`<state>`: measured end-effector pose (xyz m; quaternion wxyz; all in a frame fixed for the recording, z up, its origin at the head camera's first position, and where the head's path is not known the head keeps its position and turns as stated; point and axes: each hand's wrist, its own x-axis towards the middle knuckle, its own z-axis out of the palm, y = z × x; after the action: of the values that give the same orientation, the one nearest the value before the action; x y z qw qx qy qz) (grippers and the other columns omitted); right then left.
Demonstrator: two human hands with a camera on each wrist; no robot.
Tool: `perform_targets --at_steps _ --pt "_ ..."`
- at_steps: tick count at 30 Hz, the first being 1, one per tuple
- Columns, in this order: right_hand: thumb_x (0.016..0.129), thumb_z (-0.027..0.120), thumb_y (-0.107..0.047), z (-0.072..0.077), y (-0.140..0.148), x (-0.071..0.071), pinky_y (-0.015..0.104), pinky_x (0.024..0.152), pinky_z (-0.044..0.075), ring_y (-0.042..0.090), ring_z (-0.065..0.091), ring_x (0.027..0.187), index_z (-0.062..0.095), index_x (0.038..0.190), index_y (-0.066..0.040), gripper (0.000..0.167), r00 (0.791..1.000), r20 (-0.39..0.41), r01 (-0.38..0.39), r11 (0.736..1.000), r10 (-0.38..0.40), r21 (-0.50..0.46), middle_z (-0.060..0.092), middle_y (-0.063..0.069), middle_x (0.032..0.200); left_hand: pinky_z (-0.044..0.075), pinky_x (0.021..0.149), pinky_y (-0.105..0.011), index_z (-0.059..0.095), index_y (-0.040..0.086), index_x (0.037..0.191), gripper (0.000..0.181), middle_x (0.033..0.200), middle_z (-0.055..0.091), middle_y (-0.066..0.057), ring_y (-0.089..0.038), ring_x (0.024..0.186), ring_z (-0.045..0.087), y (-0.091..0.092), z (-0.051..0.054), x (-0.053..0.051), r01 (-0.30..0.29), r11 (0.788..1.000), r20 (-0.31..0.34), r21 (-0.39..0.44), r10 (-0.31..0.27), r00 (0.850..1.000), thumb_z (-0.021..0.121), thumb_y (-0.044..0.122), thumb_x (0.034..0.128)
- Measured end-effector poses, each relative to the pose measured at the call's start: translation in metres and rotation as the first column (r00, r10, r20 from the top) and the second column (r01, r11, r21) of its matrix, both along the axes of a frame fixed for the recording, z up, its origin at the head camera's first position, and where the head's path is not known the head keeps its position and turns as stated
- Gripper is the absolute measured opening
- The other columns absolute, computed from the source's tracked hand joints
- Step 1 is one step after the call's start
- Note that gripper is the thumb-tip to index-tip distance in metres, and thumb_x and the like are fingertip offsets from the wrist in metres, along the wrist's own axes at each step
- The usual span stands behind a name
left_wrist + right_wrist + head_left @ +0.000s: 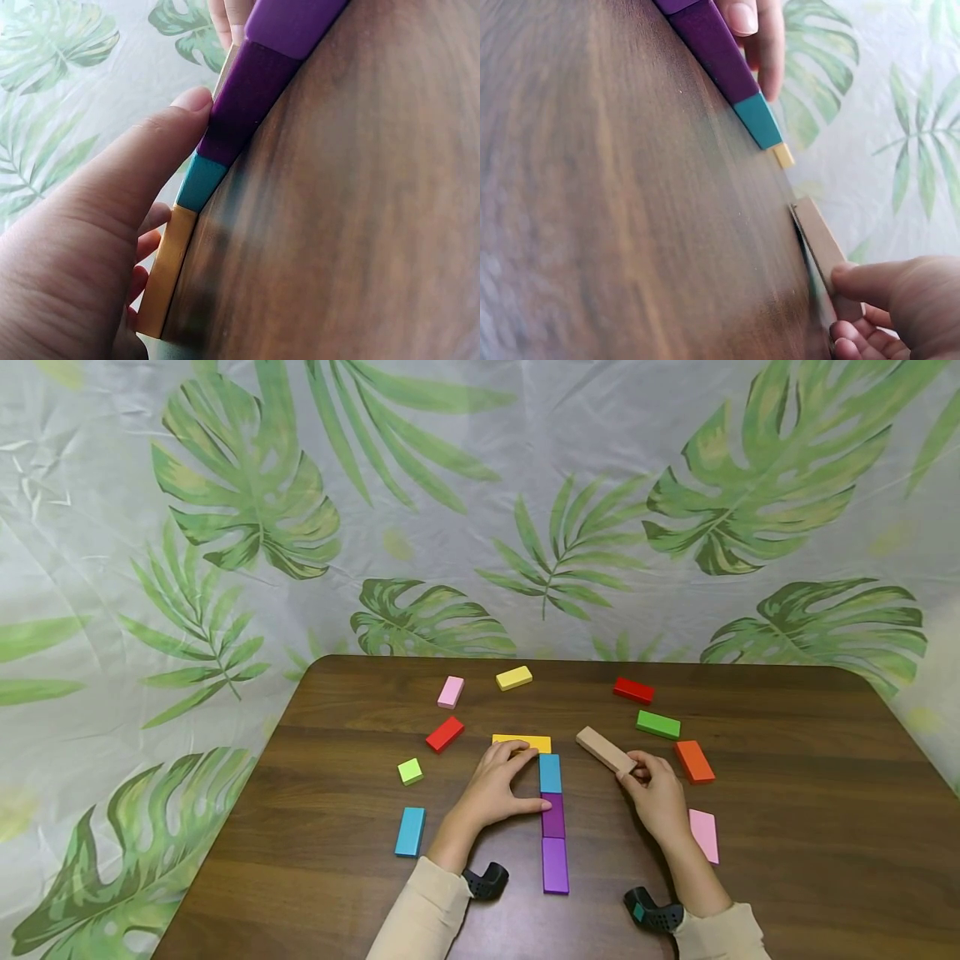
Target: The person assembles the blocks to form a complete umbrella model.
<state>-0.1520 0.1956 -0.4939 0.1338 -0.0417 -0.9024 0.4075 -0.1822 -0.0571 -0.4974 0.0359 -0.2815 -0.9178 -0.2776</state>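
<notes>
In the head view, a column of a blue block, a dark purple block and a lighter purple block runs toward the person. A yellow-orange block lies crosswise at its far end. My left hand spreads over these blocks, thumb at the dark purple block and fingertips by the yellow-orange block. In the left wrist view, the left thumb touches the dark purple block's edge. My right hand pinches one end of a tan wooden block, whose other end points toward the yellow-orange block.
Left of the hands lie a blue block, lime cube, red block, pink block and yellow block. Rightward are a red block, green block, orange block and pink block.
</notes>
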Motion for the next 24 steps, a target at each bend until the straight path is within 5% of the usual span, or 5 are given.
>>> perform_targets --at_steps 6,24 --pt "0.082 0.063 -0.002 0.002 -0.001 0.000 0.022 0.063 0.040 0.024 0.050 0.084 0.056 0.110 0.003 0.030 0.999 -0.033 -0.019 1.000 0.019 -0.017 0.051 0.016 0.096 0.019 0.103 -0.039 0.049 0.017 0.130 0.079 0.131 0.039 0.001 -0.020 0.124 0.029 0.000 0.001 0.000 -0.004 1.000 0.006 -0.006 0.004 1.000 0.069 0.059 0.0656" --pt "0.082 0.061 0.002 0.002 0.005 -0.010 0.042 0.069 0.044 0.028 0.051 0.089 0.054 0.114 0.003 0.032 0.981 -0.084 -0.174 0.984 0.176 0.039 0.050 0.019 0.108 0.016 0.104 -0.041 0.047 0.017 0.131 0.080 0.132 0.038 0.001 -0.021 0.126 0.027 0.000 0.000 0.000 -0.004 1.000 0.027 -0.005 0.005 1.000 0.068 0.059 0.0664"
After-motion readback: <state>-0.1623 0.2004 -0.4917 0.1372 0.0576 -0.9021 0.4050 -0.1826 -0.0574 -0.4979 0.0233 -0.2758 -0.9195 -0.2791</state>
